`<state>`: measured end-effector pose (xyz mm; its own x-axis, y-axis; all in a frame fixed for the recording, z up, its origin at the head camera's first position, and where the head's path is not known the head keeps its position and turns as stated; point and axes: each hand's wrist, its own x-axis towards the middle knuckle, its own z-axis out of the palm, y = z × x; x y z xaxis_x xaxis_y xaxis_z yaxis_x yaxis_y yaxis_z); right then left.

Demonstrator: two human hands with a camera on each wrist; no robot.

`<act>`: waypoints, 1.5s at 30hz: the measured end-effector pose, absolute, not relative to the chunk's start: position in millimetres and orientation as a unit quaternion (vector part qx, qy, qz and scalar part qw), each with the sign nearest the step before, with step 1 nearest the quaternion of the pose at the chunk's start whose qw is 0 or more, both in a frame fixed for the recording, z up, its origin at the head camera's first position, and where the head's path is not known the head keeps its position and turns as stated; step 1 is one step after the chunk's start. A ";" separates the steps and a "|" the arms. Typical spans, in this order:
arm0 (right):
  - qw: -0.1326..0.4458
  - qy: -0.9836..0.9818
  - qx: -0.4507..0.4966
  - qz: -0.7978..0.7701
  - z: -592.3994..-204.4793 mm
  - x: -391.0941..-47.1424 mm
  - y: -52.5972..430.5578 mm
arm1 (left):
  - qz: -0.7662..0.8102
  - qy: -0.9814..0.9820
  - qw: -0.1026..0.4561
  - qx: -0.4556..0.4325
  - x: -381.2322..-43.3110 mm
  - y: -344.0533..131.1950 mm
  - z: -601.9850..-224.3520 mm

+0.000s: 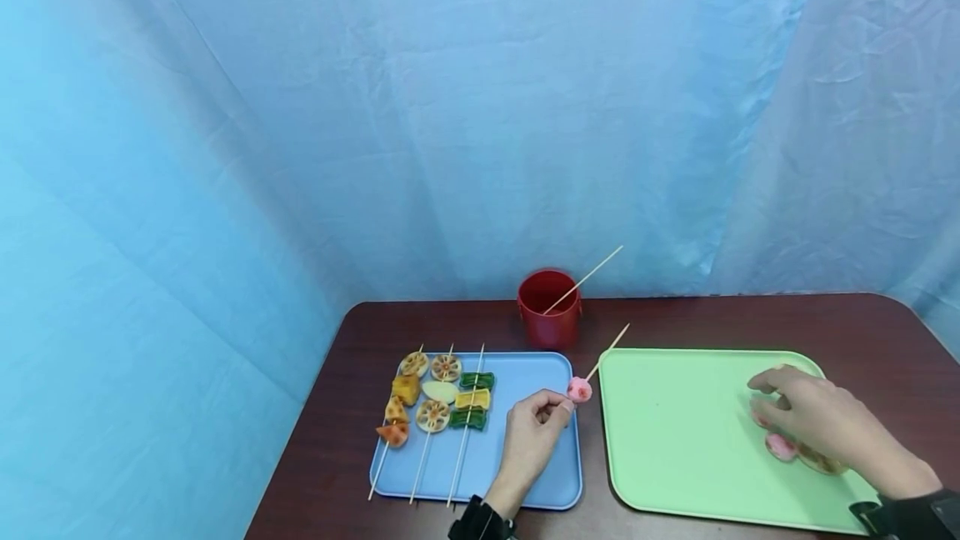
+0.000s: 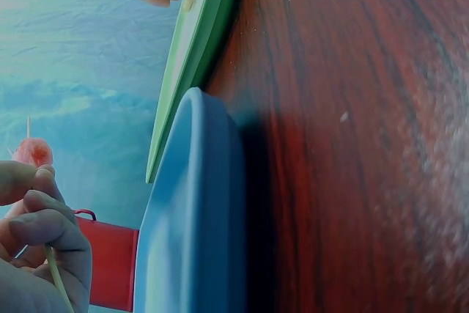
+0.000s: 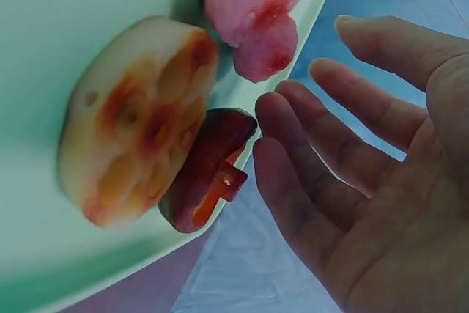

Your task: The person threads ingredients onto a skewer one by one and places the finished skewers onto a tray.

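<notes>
My left hand (image 1: 529, 437) pinches a thin wooden skewer (image 1: 611, 348) above the right side of the blue tray (image 1: 534, 367). A round pink food piece (image 1: 579, 390) is threaded on it, just past the fingertips. Over the right part of the green tray (image 1: 675, 432), my right hand (image 1: 832, 417) has its fingers spread and slightly bent. In the right wrist view, that hand holds nothing. Close to its fingertips lie pink pieces (image 3: 256, 5), a lotus root slice (image 3: 139, 126) and a glossy dark brown-red piece (image 3: 209, 170). From the head, the hand partly hides them.
On the blue tray's left side lie three filled skewers, with lotus slices (image 1: 432, 416), yellow chunks (image 1: 406, 390) and green pieces (image 1: 468, 418). Behind the trays, a red bucket (image 1: 551, 319) holds a bare skewer (image 1: 596, 269). Blue cloth (image 1: 480, 123) hangs behind the dark wooden table (image 1: 322, 448).
</notes>
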<state>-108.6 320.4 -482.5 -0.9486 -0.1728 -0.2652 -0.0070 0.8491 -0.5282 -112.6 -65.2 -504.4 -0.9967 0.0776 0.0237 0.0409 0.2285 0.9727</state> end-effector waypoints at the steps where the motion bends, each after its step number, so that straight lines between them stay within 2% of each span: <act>1: 0.154 0.950 -0.047 -0.266 -482.9 -108.1 318.9 | 0.619 0.784 0.014 0.038 -112.5 -65.4 -504.4; 9: 0.094 0.970 -0.079 -0.211 -487.1 -106.4 311.0 | 0.623 0.781 0.020 0.036 -112.1 -65.0 -504.0; 18: 0.126 0.966 -0.077 -0.214 -490.7 -101.9 307.0 | 0.620 0.783 0.021 0.032 -111.2 -63.5 -502.8; 30: 0.138 0.967 -0.072 -0.204 -491.8 -105.2 309.5 | 0.622 0.782 0.027 0.031 -110.9 -63.3 -501.3; 33: 0.119 0.968 -0.082 -0.205 -490.1 -106.4 310.0 | 0.623 0.781 0.022 0.033 -111.1 -63.1 -501.7; 45: -0.026 0.967 -0.115 -0.227 -483.5 -113.3 294.1 | 0.624 0.780 0.030 0.034 -110.5 -63.3 -502.0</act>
